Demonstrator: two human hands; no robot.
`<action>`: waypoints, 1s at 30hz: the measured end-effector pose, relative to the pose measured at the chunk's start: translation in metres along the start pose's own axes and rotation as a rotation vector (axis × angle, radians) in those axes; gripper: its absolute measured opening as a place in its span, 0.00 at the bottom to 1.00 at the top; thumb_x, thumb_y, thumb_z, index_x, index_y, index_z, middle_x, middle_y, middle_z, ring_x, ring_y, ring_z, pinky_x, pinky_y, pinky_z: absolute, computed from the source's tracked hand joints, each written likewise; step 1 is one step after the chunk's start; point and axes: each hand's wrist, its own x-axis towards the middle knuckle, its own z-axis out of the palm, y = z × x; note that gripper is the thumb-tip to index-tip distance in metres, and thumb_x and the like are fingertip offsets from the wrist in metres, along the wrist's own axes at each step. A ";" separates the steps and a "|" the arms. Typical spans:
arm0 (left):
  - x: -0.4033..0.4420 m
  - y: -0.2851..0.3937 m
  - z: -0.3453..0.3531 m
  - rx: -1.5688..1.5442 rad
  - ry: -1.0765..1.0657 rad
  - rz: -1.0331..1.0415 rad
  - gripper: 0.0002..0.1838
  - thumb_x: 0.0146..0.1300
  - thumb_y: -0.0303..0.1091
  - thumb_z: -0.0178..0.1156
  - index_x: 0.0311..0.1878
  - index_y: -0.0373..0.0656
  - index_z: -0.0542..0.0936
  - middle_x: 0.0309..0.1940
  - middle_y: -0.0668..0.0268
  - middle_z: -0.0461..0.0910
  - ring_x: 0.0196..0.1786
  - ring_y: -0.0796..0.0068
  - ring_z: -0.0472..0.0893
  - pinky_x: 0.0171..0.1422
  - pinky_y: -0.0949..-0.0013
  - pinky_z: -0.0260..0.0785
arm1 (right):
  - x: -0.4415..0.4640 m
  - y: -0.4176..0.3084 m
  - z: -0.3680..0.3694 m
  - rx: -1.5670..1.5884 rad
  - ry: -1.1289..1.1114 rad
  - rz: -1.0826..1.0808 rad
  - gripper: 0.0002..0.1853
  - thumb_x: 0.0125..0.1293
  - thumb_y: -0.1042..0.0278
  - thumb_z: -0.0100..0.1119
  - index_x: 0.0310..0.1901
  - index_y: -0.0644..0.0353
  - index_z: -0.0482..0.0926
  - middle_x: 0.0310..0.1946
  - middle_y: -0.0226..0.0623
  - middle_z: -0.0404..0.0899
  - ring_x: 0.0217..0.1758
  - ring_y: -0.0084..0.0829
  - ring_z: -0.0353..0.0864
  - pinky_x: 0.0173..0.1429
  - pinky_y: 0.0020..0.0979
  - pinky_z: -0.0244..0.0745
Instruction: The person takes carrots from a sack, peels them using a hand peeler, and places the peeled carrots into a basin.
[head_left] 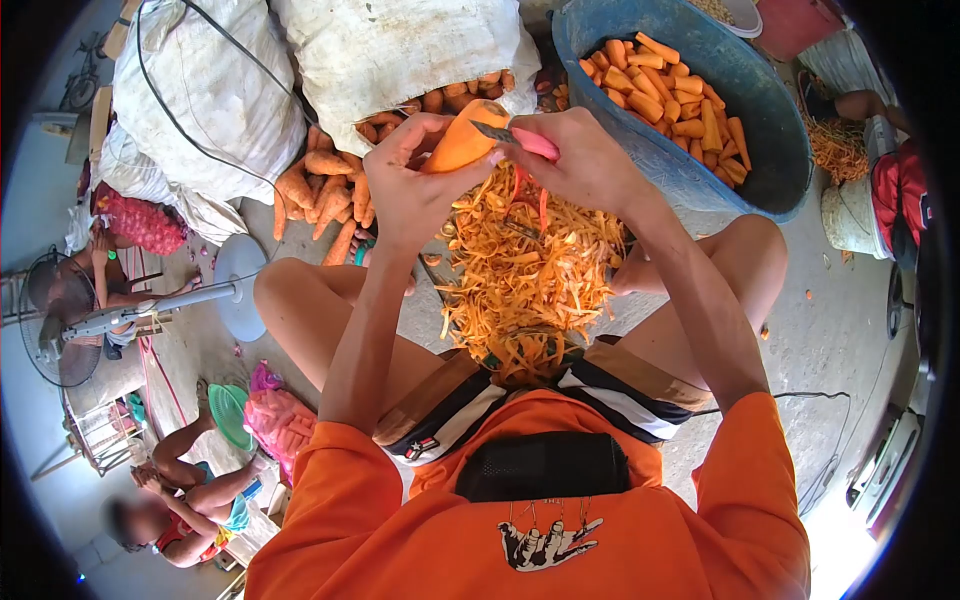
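Note:
My left hand [408, 190] is closed round a peeled orange carrot [465, 138], held up in front of me. In my right hand [575, 155] is a small knife with a pink handle [536, 143], its dark blade against the top of the carrot. Below both hands lies a big heap of orange peelings [530, 270], between my bent legs. A red object [530, 200], partly hidden, shows under my right hand at the top of the heap.
A blue tub [775, 120] holds peeled carrots at the upper right. Unpeeled carrots [325, 190] spill beside white sacks [400, 45]. A fan [65, 320] stands at the left. Other people [195, 500] sit at the lower left, far left and right edge.

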 end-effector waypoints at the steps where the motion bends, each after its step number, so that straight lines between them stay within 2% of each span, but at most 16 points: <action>1: 0.000 0.005 -0.002 0.000 -0.044 -0.029 0.18 0.55 0.27 0.81 0.46 0.36 0.84 0.38 0.69 0.88 0.41 0.83 0.86 0.47 0.77 0.78 | 0.000 0.001 0.000 0.038 0.026 -0.018 0.18 0.70 0.53 0.67 0.50 0.61 0.86 0.36 0.51 0.87 0.38 0.54 0.85 0.46 0.47 0.79; 3: 0.000 0.006 -0.006 -0.003 -0.086 -0.061 0.18 0.54 0.27 0.82 0.46 0.36 0.85 0.38 0.69 0.88 0.40 0.83 0.86 0.47 0.77 0.78 | 0.003 0.014 0.002 0.075 0.046 -0.034 0.18 0.71 0.53 0.66 0.48 0.62 0.86 0.36 0.50 0.87 0.35 0.51 0.85 0.43 0.46 0.78; 5: -0.002 0.003 -0.011 -0.012 -0.127 0.021 0.20 0.52 0.27 0.83 0.47 0.36 0.85 0.38 0.69 0.88 0.41 0.83 0.86 0.49 0.77 0.79 | 0.012 0.067 0.011 0.208 -0.351 0.376 0.18 0.73 0.54 0.65 0.39 0.64 0.85 0.32 0.46 0.87 0.35 0.39 0.87 0.42 0.41 0.75; 7: -0.002 0.007 -0.012 0.051 -0.175 0.055 0.23 0.48 0.26 0.85 0.47 0.36 0.85 0.38 0.69 0.88 0.41 0.84 0.85 0.50 0.77 0.79 | 0.012 0.143 0.015 0.105 -0.264 0.352 0.20 0.73 0.52 0.65 0.37 0.64 0.85 0.31 0.42 0.87 0.36 0.35 0.86 0.42 0.40 0.75; 10: -0.009 0.000 -0.007 -0.107 -0.136 0.035 0.24 0.47 0.27 0.85 0.48 0.36 0.85 0.38 0.68 0.88 0.39 0.85 0.85 0.47 0.77 0.79 | 0.004 0.144 -0.018 -0.049 -0.160 0.366 0.23 0.71 0.46 0.66 0.33 0.63 0.84 0.28 0.37 0.85 0.31 0.33 0.82 0.40 0.40 0.74; 12: -0.010 -0.002 -0.007 -0.011 -0.427 -0.204 0.22 0.58 0.42 0.81 0.47 0.37 0.85 0.36 0.67 0.88 0.36 0.83 0.85 0.44 0.77 0.78 | 0.000 0.125 -0.051 -0.104 -0.130 0.391 0.26 0.69 0.42 0.67 0.30 0.61 0.82 0.26 0.36 0.83 0.26 0.35 0.79 0.37 0.41 0.73; 13: -0.010 -0.004 -0.004 -0.010 -0.428 -0.202 0.22 0.58 0.42 0.81 0.47 0.37 0.85 0.36 0.67 0.88 0.36 0.83 0.85 0.44 0.77 0.78 | -0.006 0.121 -0.063 -0.124 -0.047 0.350 0.26 0.68 0.42 0.67 0.31 0.61 0.82 0.26 0.37 0.83 0.27 0.35 0.79 0.38 0.41 0.73; 15: -0.016 -0.017 0.008 0.191 -0.935 -0.914 0.33 0.66 0.66 0.67 0.46 0.38 0.86 0.33 0.66 0.87 0.33 0.79 0.85 0.41 0.75 0.77 | -0.020 0.113 -0.087 -0.139 0.037 0.310 0.26 0.68 0.41 0.68 0.32 0.61 0.82 0.26 0.37 0.82 0.28 0.35 0.79 0.39 0.41 0.73; 16: -0.018 -0.025 0.016 0.192 -0.926 -0.915 0.33 0.66 0.66 0.67 0.46 0.38 0.86 0.33 0.66 0.87 0.33 0.79 0.85 0.41 0.75 0.77 | -0.023 0.110 -0.100 -0.144 0.088 0.365 0.25 0.67 0.41 0.68 0.33 0.61 0.82 0.26 0.37 0.82 0.29 0.35 0.79 0.40 0.40 0.73; 18: -0.021 -0.045 0.042 0.518 -1.497 -0.799 0.43 0.66 0.79 0.54 0.45 0.39 0.86 0.31 0.65 0.87 0.31 0.75 0.86 0.39 0.72 0.78 | -0.025 0.108 -0.120 -0.143 0.129 0.402 0.25 0.67 0.41 0.68 0.34 0.61 0.82 0.26 0.37 0.82 0.30 0.35 0.79 0.40 0.40 0.73; 20: -0.009 -0.064 0.076 0.632 -1.676 -0.696 0.37 0.69 0.70 0.60 0.53 0.38 0.82 0.33 0.62 0.87 0.33 0.75 0.86 0.40 0.72 0.79 | -0.031 0.114 -0.135 -0.207 0.160 0.446 0.24 0.68 0.42 0.69 0.37 0.62 0.83 0.27 0.37 0.81 0.31 0.32 0.79 0.41 0.37 0.74; 22: 0.019 -0.076 0.105 0.368 -1.333 -0.690 0.36 0.69 0.69 0.61 0.56 0.40 0.83 0.37 0.62 0.88 0.35 0.74 0.87 0.41 0.72 0.80 | -0.037 0.115 -0.144 -0.209 0.227 0.451 0.22 0.69 0.45 0.69 0.38 0.61 0.83 0.27 0.36 0.81 0.32 0.29 0.79 0.42 0.36 0.74; 24: 0.044 -0.058 0.124 -0.367 -0.784 -0.820 0.33 0.70 0.64 0.63 0.61 0.43 0.83 0.41 0.63 0.89 0.38 0.75 0.86 0.43 0.71 0.80 | -0.042 0.113 -0.154 -0.211 0.295 0.461 0.20 0.70 0.48 0.69 0.39 0.61 0.84 0.28 0.35 0.82 0.33 0.26 0.79 0.42 0.34 0.74; 27: 0.073 -0.069 0.126 -0.524 -0.401 -0.921 0.27 0.69 0.52 0.68 0.62 0.43 0.84 0.43 0.65 0.89 0.39 0.76 0.86 0.45 0.72 0.79 | -0.050 0.117 -0.170 -0.105 0.492 0.458 0.17 0.72 0.53 0.69 0.41 0.62 0.84 0.30 0.32 0.82 0.36 0.21 0.77 0.45 0.30 0.73; 28: 0.075 -0.092 0.121 -0.522 -0.394 -0.927 0.27 0.69 0.52 0.68 0.62 0.43 0.84 0.43 0.65 0.89 0.39 0.76 0.86 0.45 0.72 0.79 | -0.052 0.119 -0.173 -0.119 0.532 0.455 0.17 0.72 0.54 0.69 0.41 0.63 0.84 0.30 0.30 0.82 0.37 0.20 0.77 0.46 0.29 0.73; 30: 0.062 -0.165 0.096 0.057 -0.247 -0.670 0.20 0.66 0.43 0.72 0.55 0.40 0.88 0.41 0.65 0.90 0.39 0.76 0.85 0.46 0.72 0.78 | -0.056 0.122 -0.173 -0.121 0.565 0.459 0.16 0.73 0.55 0.69 0.41 0.63 0.84 0.30 0.29 0.82 0.38 0.19 0.77 0.47 0.27 0.73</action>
